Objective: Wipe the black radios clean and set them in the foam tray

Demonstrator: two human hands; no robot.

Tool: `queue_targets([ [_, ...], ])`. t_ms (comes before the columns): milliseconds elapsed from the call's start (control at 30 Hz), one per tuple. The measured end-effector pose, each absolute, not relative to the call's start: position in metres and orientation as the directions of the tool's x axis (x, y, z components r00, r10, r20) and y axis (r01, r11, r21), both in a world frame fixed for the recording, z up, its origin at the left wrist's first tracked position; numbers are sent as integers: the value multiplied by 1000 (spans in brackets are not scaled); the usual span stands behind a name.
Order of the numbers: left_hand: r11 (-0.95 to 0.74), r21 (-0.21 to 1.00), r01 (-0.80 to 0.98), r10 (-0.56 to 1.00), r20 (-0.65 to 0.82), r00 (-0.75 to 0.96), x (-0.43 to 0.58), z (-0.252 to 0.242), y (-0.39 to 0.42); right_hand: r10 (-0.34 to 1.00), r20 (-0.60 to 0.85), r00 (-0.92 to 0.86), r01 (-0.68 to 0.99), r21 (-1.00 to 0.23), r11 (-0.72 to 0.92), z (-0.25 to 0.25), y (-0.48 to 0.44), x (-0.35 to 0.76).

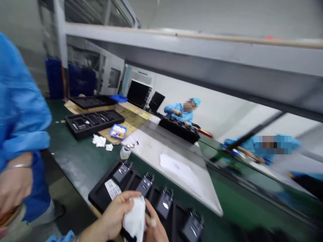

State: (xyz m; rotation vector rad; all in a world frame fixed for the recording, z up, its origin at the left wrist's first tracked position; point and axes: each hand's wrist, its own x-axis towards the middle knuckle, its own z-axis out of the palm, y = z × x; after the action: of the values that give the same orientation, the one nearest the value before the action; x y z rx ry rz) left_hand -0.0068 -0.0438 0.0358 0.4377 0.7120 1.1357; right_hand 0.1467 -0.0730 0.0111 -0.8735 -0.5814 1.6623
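Observation:
My left hand (113, 213) is closed on a white cloth (135, 215), thumb and forefinger pinching its upper part. The cloth lies over a dark object (128, 236), mostly hidden, whose black edges show beside and below it. My right hand (156, 225) wraps around the other side of that object, with a pale covering on one fingertip. Just beyond my hands, a black tray (97, 194) holds several dark handheld devices (165, 202) in separate slots. A white printed label (112, 189) sits in the tray's left part.
A small bottle (125, 152), crumpled white tissues (99, 140) and a blue box (118, 131) stand farther back. Another black tray (94, 121) holds devices. A co-worker (22, 101) stands close on the left. A shelf (191, 50) spans overhead; other people sit across the bench.

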Motion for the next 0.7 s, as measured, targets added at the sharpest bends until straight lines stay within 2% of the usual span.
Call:
queue_targets([
  [100, 427, 653, -625, 904, -304, 300, -19, 47, -44, 967, -199, -160, -654, -712, -255, 27, -80, 135],
  [300, 497, 700, -513, 867, -375, 327, -29, 45, -31, 972, -227, 63, -664, -737, -129, 35, -66, 135],
  [700, 518, 699, -492, 835, -289, 469, -22, 51, -33, 927, -273, 259, -459, -879, -131, 23, -66, 159],
])
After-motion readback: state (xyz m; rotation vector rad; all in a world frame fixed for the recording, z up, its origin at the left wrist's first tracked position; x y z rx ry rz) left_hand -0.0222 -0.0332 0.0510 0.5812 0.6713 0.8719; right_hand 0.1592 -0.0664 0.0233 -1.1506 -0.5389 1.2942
